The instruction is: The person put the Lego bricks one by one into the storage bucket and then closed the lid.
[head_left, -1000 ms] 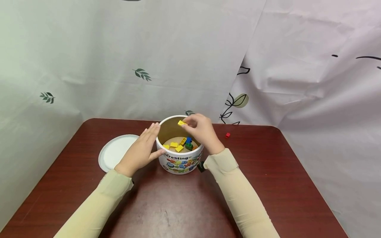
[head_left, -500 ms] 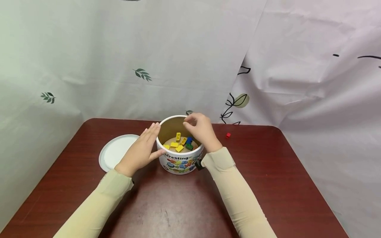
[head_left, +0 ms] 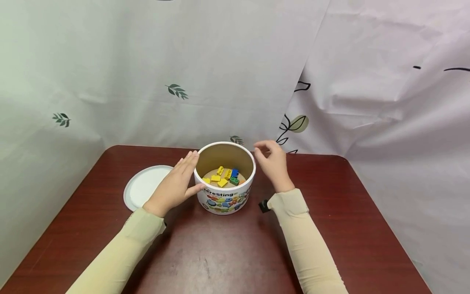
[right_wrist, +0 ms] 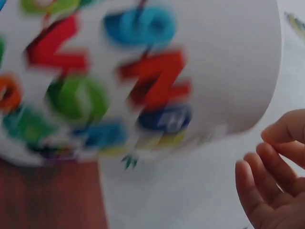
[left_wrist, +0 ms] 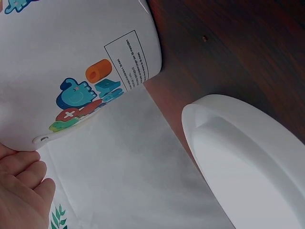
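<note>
A round white bucket with colourful printing stands on the table. Inside lie yellow bricks, a blue brick and a green brick. Against the bucket's left side my left hand rests with straight fingers, which the left wrist view also shows at the printed wall. Off the right rim hovers my right hand, fingers loosely bent. The right wrist view shows nothing held in that right hand. The small red brick at the right is hidden now, apparently behind this hand.
A white round lid lies on the table left of the bucket, partly behind the left hand. The dark red wooden table ends at a hanging white cloth with leaf prints behind it.
The right hand has let a yellow brick drop into the bucket, then moved right, out past the rim. The left hand has stayed at the bucket's side.
</note>
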Tool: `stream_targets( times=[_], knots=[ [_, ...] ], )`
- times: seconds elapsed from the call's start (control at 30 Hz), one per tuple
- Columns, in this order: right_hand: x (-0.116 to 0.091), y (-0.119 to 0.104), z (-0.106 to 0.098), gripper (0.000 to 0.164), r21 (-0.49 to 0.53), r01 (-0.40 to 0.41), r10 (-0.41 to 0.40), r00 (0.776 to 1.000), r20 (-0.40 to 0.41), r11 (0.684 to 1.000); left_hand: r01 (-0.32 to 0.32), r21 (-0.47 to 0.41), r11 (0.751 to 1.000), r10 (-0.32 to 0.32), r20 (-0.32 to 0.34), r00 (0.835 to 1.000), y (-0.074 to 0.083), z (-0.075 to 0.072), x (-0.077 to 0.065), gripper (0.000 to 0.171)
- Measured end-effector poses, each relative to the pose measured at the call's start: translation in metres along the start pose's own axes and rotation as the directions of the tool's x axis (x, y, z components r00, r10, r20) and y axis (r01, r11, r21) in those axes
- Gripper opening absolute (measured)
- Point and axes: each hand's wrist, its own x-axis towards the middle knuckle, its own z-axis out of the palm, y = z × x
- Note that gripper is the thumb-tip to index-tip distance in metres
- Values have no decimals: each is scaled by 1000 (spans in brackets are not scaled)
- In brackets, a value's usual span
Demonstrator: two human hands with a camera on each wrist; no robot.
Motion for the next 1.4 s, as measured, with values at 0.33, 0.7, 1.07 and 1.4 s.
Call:
stream_targets(
  times=[0.33, 0.7, 1.07, 1.4],
  knots=[
    [-12, 60, -17, 14, -104, -233, 229, 972, -51, 967, 4, 6, 1000, -4, -5, 1000, -1, 3, 0, 89],
    [-23, 103, -28, 30, -221, -435, 437, 898, -45, 873, 11, 11, 1000, -11, 1, 1000, -1, 5, 0, 90],
    [-29, 131, -34, 44, -325, -520, 562, 826, 43, 790, 3, 13, 1000, -3, -4, 1000, 0, 3, 0, 89],
    [-25, 137, -30, 31, -424, -426, 509, 855, 102, 800, 2, 13, 1000, -2, -6, 1000, -1, 3, 0, 90]
  ],
)
